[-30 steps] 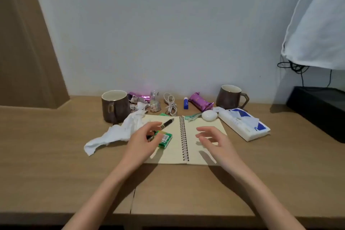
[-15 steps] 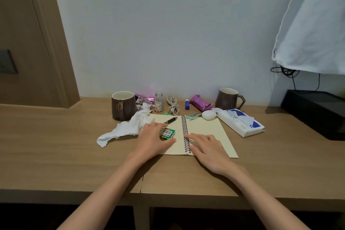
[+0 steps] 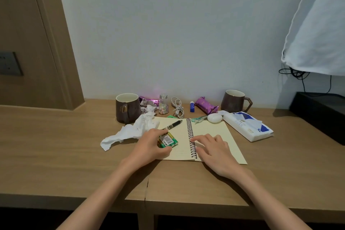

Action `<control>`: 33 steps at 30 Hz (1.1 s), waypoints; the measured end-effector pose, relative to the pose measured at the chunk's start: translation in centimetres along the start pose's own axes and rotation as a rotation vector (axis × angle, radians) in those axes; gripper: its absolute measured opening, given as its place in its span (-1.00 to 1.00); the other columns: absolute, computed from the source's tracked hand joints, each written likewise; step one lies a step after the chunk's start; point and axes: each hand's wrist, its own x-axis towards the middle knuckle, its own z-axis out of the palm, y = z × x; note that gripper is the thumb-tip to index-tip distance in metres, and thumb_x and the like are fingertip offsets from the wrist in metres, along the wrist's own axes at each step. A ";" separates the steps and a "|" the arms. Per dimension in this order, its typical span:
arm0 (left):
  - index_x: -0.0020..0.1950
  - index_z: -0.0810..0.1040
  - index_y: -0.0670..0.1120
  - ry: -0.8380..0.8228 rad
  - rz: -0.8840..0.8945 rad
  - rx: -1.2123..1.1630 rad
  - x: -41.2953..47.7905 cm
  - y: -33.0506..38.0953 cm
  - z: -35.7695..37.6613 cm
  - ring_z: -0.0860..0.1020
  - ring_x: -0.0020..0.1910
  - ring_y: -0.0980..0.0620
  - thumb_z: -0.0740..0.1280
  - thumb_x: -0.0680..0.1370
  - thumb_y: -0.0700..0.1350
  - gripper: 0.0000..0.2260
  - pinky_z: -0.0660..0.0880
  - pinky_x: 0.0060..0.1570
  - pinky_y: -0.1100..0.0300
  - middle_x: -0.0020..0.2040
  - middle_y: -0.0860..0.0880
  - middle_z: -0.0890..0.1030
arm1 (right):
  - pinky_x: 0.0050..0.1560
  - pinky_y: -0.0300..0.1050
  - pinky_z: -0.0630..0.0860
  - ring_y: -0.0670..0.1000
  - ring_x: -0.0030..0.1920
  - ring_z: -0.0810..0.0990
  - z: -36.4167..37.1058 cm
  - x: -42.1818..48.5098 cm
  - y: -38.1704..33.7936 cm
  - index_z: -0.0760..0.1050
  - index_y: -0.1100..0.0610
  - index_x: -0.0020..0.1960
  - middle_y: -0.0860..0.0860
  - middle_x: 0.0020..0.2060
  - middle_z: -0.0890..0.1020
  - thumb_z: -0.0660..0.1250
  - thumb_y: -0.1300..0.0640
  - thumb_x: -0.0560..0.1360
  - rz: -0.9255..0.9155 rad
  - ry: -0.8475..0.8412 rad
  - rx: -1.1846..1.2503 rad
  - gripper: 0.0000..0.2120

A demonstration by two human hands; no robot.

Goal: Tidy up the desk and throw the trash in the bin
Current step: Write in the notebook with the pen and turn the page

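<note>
**Hands on the notebook, trash not cleared**

We see the left hand (image 3: pixel 149 145) on the open notebook (image 3: pixel 211 136), thumb and fingers pinching a green battery pack (image 3: pixel 167 140). Right hand (image 3: pixel 214 147) lies flat by the spiral, fingers loose, gripping nothing. Pen (image 3: pixel 172 124) lies on the left page. Crumpled tissue (image 3: pixel 130 130) sits on the desk (image 3: pixel 56 145), just left of the notebook.
</note>
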 end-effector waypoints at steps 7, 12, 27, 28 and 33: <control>0.43 0.38 -0.01 0.098 0.031 0.031 -2.1 -3.4 -2.7 0.42 0.27 0.09 0.43 0.45 -0.02 -0.44 0.44 0.25 0.14 0.33 0.03 0.47 | 0.14 -0.08 0.29 -0.05 0.10 0.30 0.7 0.8 -0.7 0.34 -0.18 0.21 -0.11 0.15 0.43 0.01 -0.17 0.60 0.015 0.078 -0.025 -0.75; 0.41 0.41 -0.03 0.172 0.000 0.061 -4.3 -6.0 -4.7 0.45 0.27 0.10 0.45 0.44 -0.05 -0.45 0.46 0.24 0.14 0.32 0.00 0.50 | 0.10 -0.08 0.31 -0.04 0.09 0.31 0.8 0.9 -0.7 0.35 -0.17 0.18 -0.10 0.12 0.43 0.04 -0.21 0.58 0.019 0.103 -0.049 -0.74; 0.35 0.48 0.01 0.348 -0.034 0.236 -4.5 -5.6 -4.7 0.38 0.28 0.01 0.34 0.52 0.05 -0.59 0.34 0.23 0.08 0.28 0.03 0.49 | 0.09 -0.10 0.31 -0.06 0.08 0.30 0.7 0.3 -0.9 0.34 -0.18 0.19 -0.13 0.12 0.43 0.03 -0.17 0.59 0.020 0.107 -0.028 -0.76; 0.34 0.49 0.01 0.363 0.015 0.214 -3.8 -4.5 -4.5 0.38 0.29 0.03 0.29 0.55 0.03 -0.64 0.34 0.24 0.08 0.28 0.05 0.49 | 0.09 -0.10 0.31 -0.06 0.08 0.30 0.6 0.2 -0.9 0.34 -0.18 0.18 -0.13 0.12 0.43 0.03 -0.17 0.59 0.017 0.107 -0.025 -0.77; 0.43 0.36 0.05 0.078 0.118 0.330 0.9 -2.2 -2.3 0.24 0.46 0.10 0.09 0.64 -0.10 -0.65 -0.08 0.50 -0.09 0.43 0.10 0.38 | 0.12 -0.11 0.31 -0.08 0.10 0.30 0.6 -0.3 -1.0 0.34 -0.19 0.19 -0.16 0.13 0.41 0.03 -0.18 0.59 0.006 0.096 -0.013 -0.76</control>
